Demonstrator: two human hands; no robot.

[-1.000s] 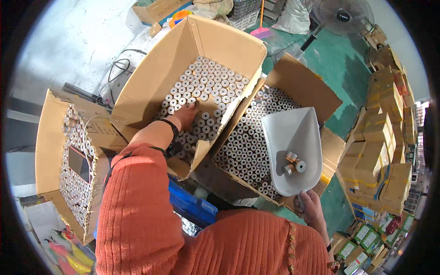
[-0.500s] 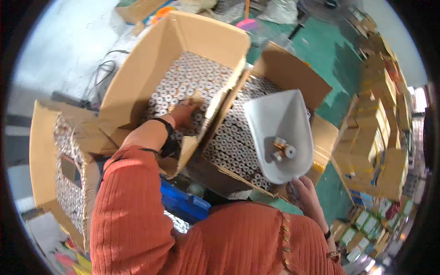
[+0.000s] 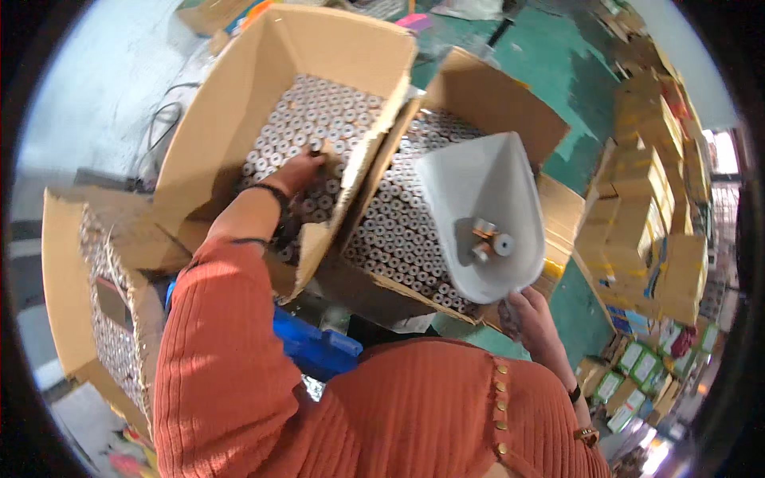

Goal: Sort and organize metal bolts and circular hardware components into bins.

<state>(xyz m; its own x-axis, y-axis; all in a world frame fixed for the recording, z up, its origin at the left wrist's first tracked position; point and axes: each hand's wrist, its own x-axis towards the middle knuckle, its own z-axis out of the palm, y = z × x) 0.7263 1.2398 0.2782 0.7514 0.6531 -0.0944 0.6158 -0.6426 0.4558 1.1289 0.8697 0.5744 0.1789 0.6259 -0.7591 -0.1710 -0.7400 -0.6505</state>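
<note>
My left hand (image 3: 303, 170) reaches down into a tall cardboard box (image 3: 227, 103) at the left. Its fingers are curled closed over the layer of small spools (image 3: 319, 111), which have pale round ends with a centre hole. A small dark thing shows at the fingertips, too unclear to name. My right hand (image 3: 532, 325) is wrapped round the handle of a grey-white scoop (image 3: 446, 191). Tilted, the scoop lies over the right-hand cardboard box (image 3: 498, 99), which holds more spools (image 3: 398, 239). A few loose copper-sided spools (image 3: 501, 244) rest in the scoop.
At far left stands another open box (image 3: 68, 279) of similar small pieces. A blue plastic container (image 3: 319, 346) sits below the boxes, close to my body. Stacked cartons (image 3: 625, 191) line the right side, beyond the green floor (image 3: 586, 119). A dark cable (image 3: 163, 119) hangs at upper left.
My left hand has shifted slightly within the box, its fingers now curled tighter. The scoop and my right hand keep their places over the right box; the whole view has shifted a little.
</note>
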